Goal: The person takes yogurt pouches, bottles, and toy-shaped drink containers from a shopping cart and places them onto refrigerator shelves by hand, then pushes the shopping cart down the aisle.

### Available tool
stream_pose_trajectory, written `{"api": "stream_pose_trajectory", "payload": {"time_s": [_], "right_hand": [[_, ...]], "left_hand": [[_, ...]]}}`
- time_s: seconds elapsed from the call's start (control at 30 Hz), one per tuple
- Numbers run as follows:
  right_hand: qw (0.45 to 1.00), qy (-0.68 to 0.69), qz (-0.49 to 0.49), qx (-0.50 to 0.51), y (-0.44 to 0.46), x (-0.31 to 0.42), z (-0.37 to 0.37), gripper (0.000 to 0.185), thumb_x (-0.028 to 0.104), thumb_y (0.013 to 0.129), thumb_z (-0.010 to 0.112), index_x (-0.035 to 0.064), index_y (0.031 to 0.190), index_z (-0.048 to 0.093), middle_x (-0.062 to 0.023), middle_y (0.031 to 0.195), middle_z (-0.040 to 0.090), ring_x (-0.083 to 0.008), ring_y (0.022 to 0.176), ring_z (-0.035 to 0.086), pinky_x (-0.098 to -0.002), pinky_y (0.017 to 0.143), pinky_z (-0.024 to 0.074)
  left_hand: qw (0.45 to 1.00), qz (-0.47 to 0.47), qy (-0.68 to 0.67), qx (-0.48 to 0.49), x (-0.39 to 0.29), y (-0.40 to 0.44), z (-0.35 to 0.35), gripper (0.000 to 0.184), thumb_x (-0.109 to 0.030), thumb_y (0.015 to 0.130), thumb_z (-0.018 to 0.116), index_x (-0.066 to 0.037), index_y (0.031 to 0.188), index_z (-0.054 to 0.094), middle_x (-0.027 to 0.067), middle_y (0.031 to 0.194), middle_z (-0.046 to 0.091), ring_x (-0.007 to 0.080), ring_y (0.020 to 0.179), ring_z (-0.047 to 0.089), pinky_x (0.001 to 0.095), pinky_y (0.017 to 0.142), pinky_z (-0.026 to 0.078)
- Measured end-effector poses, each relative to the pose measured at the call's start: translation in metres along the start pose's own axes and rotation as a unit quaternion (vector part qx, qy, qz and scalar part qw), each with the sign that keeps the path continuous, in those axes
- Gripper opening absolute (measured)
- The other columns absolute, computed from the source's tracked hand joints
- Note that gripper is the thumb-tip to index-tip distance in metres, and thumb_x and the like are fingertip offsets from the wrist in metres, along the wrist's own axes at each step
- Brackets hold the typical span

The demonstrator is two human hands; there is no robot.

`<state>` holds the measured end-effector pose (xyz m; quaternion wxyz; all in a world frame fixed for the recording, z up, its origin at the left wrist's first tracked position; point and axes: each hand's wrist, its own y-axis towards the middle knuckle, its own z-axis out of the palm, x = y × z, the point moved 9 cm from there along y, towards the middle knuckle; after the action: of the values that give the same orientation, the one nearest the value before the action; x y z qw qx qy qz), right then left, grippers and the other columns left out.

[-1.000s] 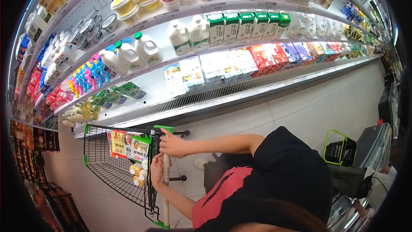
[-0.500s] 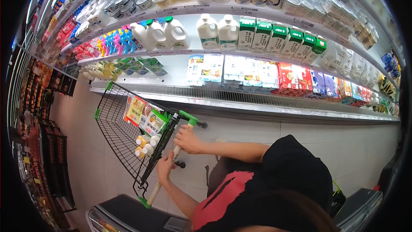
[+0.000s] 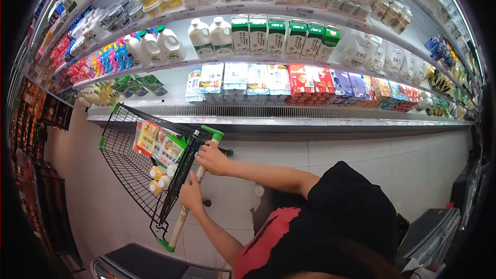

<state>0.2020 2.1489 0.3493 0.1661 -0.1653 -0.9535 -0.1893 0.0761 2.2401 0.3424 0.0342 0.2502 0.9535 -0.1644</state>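
A black wire shopping cart [image 3: 129, 175] with green corner pieces stands to the left, its pale handle [image 3: 178, 227] slanting down towards the bottom. My right hand [image 3: 213, 159] is closed round the handle near its upper green end. Lower on the same handle, my left hand [image 3: 191, 195] is wrapped round it, thumb raised. The two hands are close but apart. Inside the cart lie a red and yellow package [image 3: 147, 138], a green and white package [image 3: 169, 149] and several small bottles [image 3: 164, 181] with white and yellow caps.
A lit refrigerated shelf unit [image 3: 258, 121] runs along the top, holding milk jugs [image 3: 220, 36], green and white cartons [image 3: 276, 37] and boxed drinks [image 3: 310, 83]. Dark shelving [image 3: 49, 196] stands at the left. A dark-topped case [image 3: 139, 263] is at the bottom, another [image 3: 431, 232] at the lower right.
The view has turned, so the shelves appear shifted. My right hand, which had a finger extended a second ago, is now wrapped round the handle. The cart has tilted relative to the view.
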Motion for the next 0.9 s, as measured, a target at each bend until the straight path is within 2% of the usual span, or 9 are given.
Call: {"api": "stream_pose_trajectory", "payload": {"time_s": [0.23,0.3,0.37,0.4,0.57,0.73,0.83,0.87,0.9], "right_hand": [[0.995,-0.049,0.056,0.063,-0.056,-0.018,-0.020,0.014,0.017,0.072,0.070,0.0094,0.084,0.068,-0.0073,0.086,0.066,-0.0248,0.096,0.058,-0.0467,0.100,0.0333],[0.995,-0.052,0.055,0.067,-0.069,-0.021,-0.022,0.015,0.019,0.071,0.071,0.0104,0.083,0.069,-0.0065,0.084,0.068,-0.0240,0.092,0.059,-0.0443,0.094,0.0357],[0.987,-0.064,0.058,0.134,-0.086,-0.031,-0.017,0.014,0.020,0.071,0.070,0.0114,0.082,0.070,-0.0052,0.081,0.068,-0.0227,0.090,0.060,-0.0415,0.087,0.0366],[0.986,-0.085,0.043,0.138,-0.094,-0.031,-0.025,0.011,0.021,0.072,0.070,0.0121,0.079,0.069,-0.0044,0.079,0.067,-0.0218,0.087,0.060,-0.0396,0.081,0.0361],[0.992,-0.084,0.030,0.094,-0.141,-0.039,-0.052,0.009,0.021,0.071,0.069,0.0125,0.075,0.068,-0.0049,0.077,0.066,-0.0218,0.084,0.059,-0.0403,0.081,0.0371],[0.995,-0.062,-0.001,0.079,-0.199,-0.046,-0.065,0.008,0.018,0.074,0.066,0.0112,0.076,0.062,-0.0073,0.076,0.063,-0.0235,0.081,0.058,-0.0422,0.080,0.0382],[0.998,-0.035,-0.037,-0.029,-0.232,-0.051,-0.087,0.006,0.017,0.077,0.061,0.0121,0.078,0.057,-0.0056,0.075,0.060,-0.0239,0.077,0.056,-0.0417,0.077,0.0379],[0.997,-0.032,-0.037,0.056,-0.239,-0.056,-0.079,0.006,0.017,0.079,0.060,0.0112,0.082,0.062,-0.0070,0.078,0.062,-0.0244,0.082,0.059,-0.0434,0.080,0.0385],[0.997,-0.013,-0.048,0.060,-0.246,-0.058,-0.082,0.005,0.016,0.080,0.059,0.0115,0.081,0.061,-0.0082,0.078,0.062,-0.0245,0.081,0.059,-0.0438,0.078,0.0380]], "left_hand": [[0.999,0.025,0.002,0.035,-0.030,-0.049,0.027,0.073,-0.069,0.093,0.032,-0.011,0.096,0.077,0.0208,0.086,0.070,0.0433,0.087,0.064,0.0503,0.079,0.048],[0.999,0.015,0.008,0.049,-0.035,-0.066,0.030,0.074,-0.070,0.093,0.031,-0.012,0.098,0.077,0.0197,0.089,0.071,0.0424,0.089,0.065,0.0493,0.081,0.048],[0.999,0.036,0.004,0.036,-0.050,-0.082,0.035,0.067,-0.067,0.094,0.034,-0.015,0.099,0.077,0.0197,0.084,0.071,0.0418,0.084,0.067,0.0503,0.078,0.051],[0.999,0.028,0.012,0.040,-0.054,-0.090,0.039,0.067,-0.067,0.094,0.034,-0.015,0.100,0.077,0.0193,0.083,0.071,0.0416,0.084,0.067,0.0498,0.077,0.051],[0.999,0.027,0.027,0.030,-0.071,-0.130,0.066,0.068,-0.065,0.095,0.033,-0.014,0.096,0.078,0.0202,0.083,0.070,0.0422,0.083,0.067,0.0510,0.076,0.051],[0.998,-0.007,0.035,-0.053,-0.078,-0.180,0.097,0.058,-0.049,0.096,0.035,-0.010,0.089,0.077,0.0200,0.074,0.069,0.0429,0.072,0.066,0.0529,0.070,0.050],[0.991,-0.030,0.019,-0.132,-0.086,-0.210,0.113,0.044,-0.034,0.090,0.040,-0.009,0.075,0.073,0.0181,0.067,0.067,0.0406,0.061,0.064,0.0527,0.066,0.046],[0.984,-0.035,0.038,-0.168,-0.091,-0.221,0.111,0.041,-0.033,0.088,0.043,-0.009,0.074,0.072,0.0177,0.064,0.066,0.0398,0.060,0.063,0.0508,0.069,0.045],[0.980,-0.053,0.038,-0.185,-0.098,-0.234,0.106,0.036,-0.031,0.086,0.046,-0.009,0.072,0.071,0.0172,0.063,0.066,0.0383,0.059,0.063,0.0485,0.069,0.044]]}}
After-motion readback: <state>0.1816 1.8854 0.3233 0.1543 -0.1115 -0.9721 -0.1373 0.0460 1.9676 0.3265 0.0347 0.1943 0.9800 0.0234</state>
